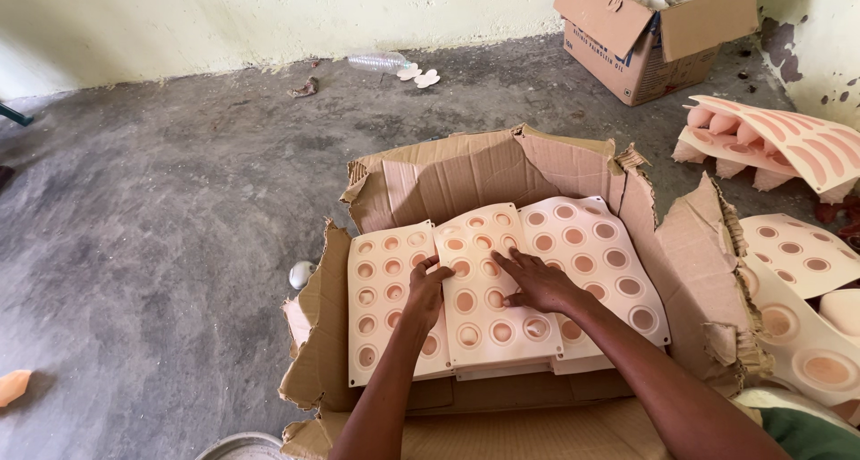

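A torn cardboard box (pixel 466 178) lies open on the floor in front of me. Inside it are pale peach moulded sheets with rows of round holes. My left hand (pixel 426 292) grips the left edge of the middle sheet (pixel 488 321), fingers curled over it. My right hand (pixel 537 281) lies flat on that same sheet, fingers spread toward its middle. Another sheet (pixel 383 299) lies to the left and one more (pixel 596 254) to the right, partly under the middle one.
More peach moulded sheets are piled at the right (pixel 797 281) and by the wall (pixel 770 142). A second cardboard box (pixel 649 39) stands at the back right. A plastic bottle (pixel 378 61) lies near the far wall. A metal basin rim (pixel 242 447) shows at the bottom.
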